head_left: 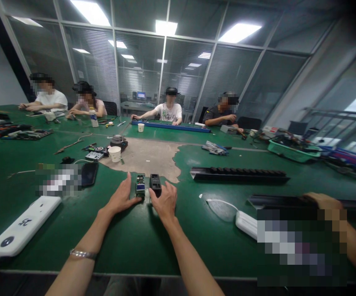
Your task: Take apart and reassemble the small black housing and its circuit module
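Blk case (155, 183) in R fingers (172, 190)

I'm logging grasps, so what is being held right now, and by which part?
The right hand holds the black housing by its near part, between thumb and fingers. The left hand is spread open beside the circuit board.

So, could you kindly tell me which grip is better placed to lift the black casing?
Probably the right grip: it holds the black casing, whereas the left grip is farther away, with the circuit board in between.
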